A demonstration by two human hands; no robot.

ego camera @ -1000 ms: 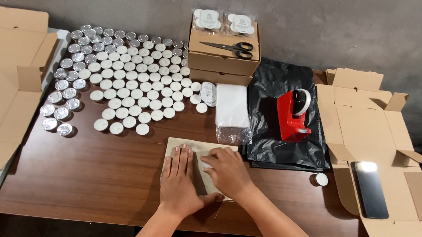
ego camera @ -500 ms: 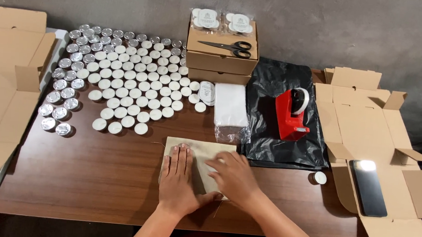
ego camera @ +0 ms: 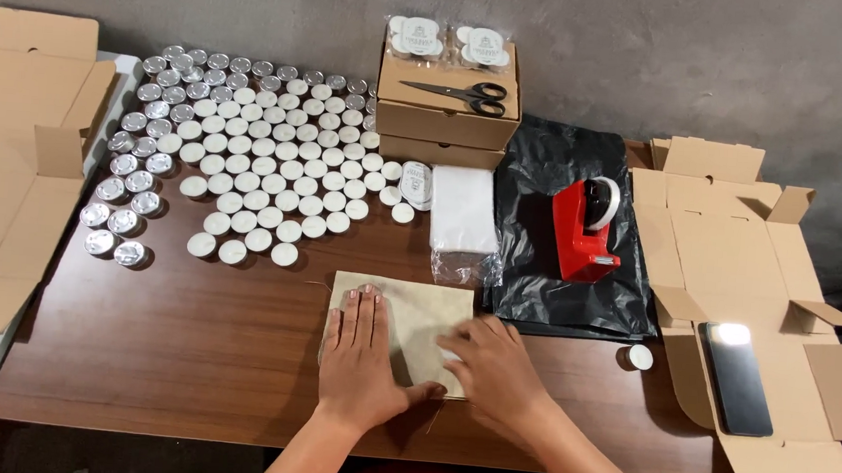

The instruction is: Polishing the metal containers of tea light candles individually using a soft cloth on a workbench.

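Table [ego camera: 182,348]: dark wood-grain, smooth, slight sheen. Pouch [ego camera: 425,317] under hands: matt beige, coarse cloth-like weave. Bag [ego camera: 567,168]: glossy black plastic, crinkled; flat boxes [ego camera: 731,241]: matt brown cardboard.

We see two stacked brown boxes [ego camera: 445,118] far centre, clear tealight packs [ego camera: 448,41] on top, and a black, glaring phone screen [ego camera: 735,376] near right.

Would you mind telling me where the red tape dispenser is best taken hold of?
Take the red tape dispenser around its narrow red body, coming from above with fingers on its two long sides. It stands upright on the black plastic sheet, roll at the far end, both sides unobstructed.
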